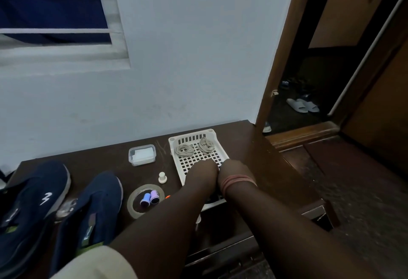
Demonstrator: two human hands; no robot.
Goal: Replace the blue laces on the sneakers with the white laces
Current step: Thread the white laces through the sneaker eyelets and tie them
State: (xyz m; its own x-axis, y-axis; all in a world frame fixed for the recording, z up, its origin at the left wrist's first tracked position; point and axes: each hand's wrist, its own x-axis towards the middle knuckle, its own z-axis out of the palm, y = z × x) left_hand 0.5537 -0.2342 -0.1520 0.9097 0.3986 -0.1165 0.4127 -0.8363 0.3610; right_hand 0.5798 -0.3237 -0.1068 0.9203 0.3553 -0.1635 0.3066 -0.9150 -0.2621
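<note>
Here, nearest the camera, the two navy sneakers sit at the left of the dark table, well apart from the left hand and right hand, which reach side by side into the white basket. Their fingers are hidden behind the wrists, so I cannot tell whether either grips anything. Farther in, two coiled white laces lie at the basket's back; a blind grab could tangle the coils, or drag the light basket into the small white knob and clear box beside it.
</note>
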